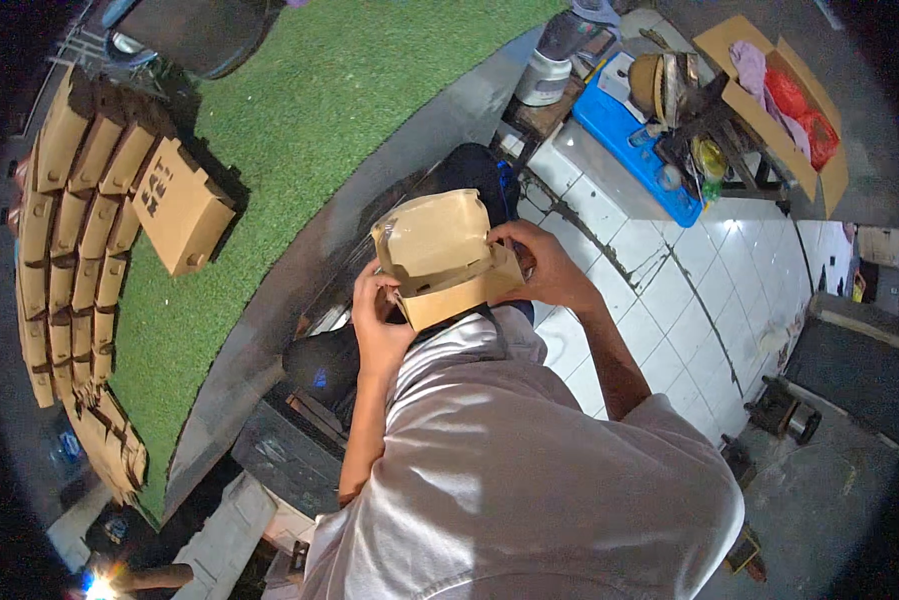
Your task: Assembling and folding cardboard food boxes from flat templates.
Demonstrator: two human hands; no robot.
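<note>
Over my lap I hold a brown cardboard food box (pixel 449 298) with its lid (pixel 435 236) raised and tilted back. My left hand (pixel 377 312) grips its left side, fingers bent round the corner. At the right corner, my right hand (pixel 547 268) pinches the cardboard near where lid and wall meet. The box's inside looks bare where it shows; the front wall hides part of its floor. Some fingertips of both hands are out of sight behind the cardboard.
To my left, a table covered with green artificial turf (pixel 269 150) bears several stacked folded boxes (pixel 74 220) and one box with dark printing (pixel 181 212). Flat cardboard pieces (pixel 109 440) lie nearby. A blue tray (pixel 629 140), a blender (pixel 546 75) and an open carton (pixel 769 100) stand at far right.
</note>
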